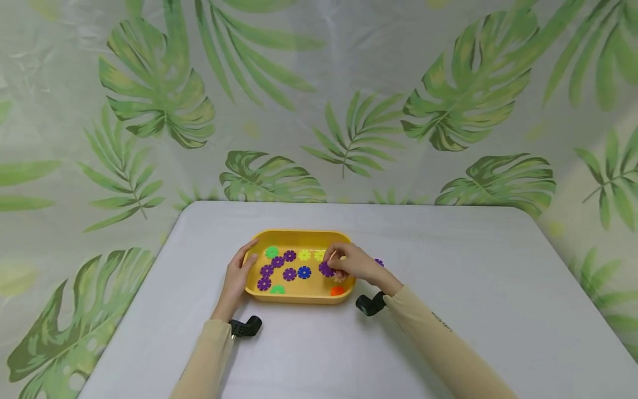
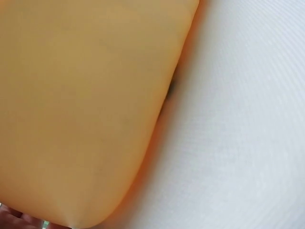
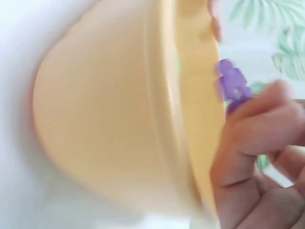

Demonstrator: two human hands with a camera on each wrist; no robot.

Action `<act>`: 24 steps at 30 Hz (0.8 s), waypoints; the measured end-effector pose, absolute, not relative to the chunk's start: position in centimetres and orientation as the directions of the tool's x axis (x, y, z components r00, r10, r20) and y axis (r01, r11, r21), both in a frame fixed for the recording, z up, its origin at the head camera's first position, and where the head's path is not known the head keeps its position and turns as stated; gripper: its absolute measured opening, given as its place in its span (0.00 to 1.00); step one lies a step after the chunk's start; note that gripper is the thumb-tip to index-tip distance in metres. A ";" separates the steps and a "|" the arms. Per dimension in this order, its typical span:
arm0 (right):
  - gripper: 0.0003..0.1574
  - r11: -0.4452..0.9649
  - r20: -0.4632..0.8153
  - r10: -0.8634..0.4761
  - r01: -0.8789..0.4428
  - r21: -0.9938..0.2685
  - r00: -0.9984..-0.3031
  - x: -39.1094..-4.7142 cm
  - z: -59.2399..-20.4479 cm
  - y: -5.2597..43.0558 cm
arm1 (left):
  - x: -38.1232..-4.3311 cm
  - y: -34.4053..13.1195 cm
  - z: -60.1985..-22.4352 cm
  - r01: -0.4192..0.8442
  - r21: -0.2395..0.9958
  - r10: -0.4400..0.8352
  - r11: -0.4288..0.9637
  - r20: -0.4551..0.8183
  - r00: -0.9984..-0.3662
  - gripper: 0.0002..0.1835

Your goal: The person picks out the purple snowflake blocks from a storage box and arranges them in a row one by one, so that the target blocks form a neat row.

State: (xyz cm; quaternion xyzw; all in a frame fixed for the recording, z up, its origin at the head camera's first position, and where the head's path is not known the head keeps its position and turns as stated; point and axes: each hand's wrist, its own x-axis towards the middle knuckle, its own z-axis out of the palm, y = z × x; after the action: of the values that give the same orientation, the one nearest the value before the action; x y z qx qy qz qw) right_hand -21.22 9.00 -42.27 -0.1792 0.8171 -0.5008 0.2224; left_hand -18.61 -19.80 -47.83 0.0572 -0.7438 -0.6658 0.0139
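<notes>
A yellow tray (image 1: 299,300) holds several notched plastic snowflake discs, among them a blue disc (image 1: 304,272) and an orange disc (image 1: 337,290). My left hand (image 1: 233,280) grips the tray's left end, its thumb over the rim and its fingers along the outside. Over the right part of the tray, my right hand (image 1: 354,261) pinches a purple snowflake disc (image 1: 326,270) between thumb and fingers. The right wrist view shows the purple piece (image 3: 233,83) sticking out from the fingertips, above the rim. The left wrist view is mostly filled by the tray's outer wall (image 2: 86,105).
Purple, green and yellow discs lie spread over the tray floor, with a green disc (image 1: 271,252) near the back left. Another purple disc (image 1: 379,262) shows just beyond the right wrist, outside the tray. The white table (image 1: 448,244) ends at a leaf-patterned curtain (image 1: 349,111).
</notes>
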 end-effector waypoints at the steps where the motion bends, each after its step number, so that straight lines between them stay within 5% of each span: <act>1: 0.06 0.417 -0.176 -0.507 -0.062 -0.907 -0.844 -21.3 -42.1 9.6 | -18.6 -19.8 -47.9 -0.068 0.992 -0.106 0.109 -0.056 -0.993 0.22; 12: 0.14 0.324 -0.147 -0.352 0.026 -0.946 -0.924 -22.3 -43.5 17.9 | -18.3 -20.0 -47.4 -0.074 0.992 -0.086 0.100 -0.065 -0.994 0.22; 24: 0.15 0.433 -0.242 -0.167 0.149 -0.889 -0.956 -22.0 -46.5 22.7 | -18.7 -19.9 -48.1 -0.068 0.992 -0.092 0.110 -0.058 -0.994 0.22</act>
State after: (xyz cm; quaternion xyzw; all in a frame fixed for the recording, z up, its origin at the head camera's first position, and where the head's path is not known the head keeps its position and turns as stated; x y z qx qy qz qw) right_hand -21.99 22.69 -46.50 -0.0053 0.8334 -0.5322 0.1485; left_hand -18.69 -19.93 -48.08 0.0534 -0.7449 -0.6649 0.0090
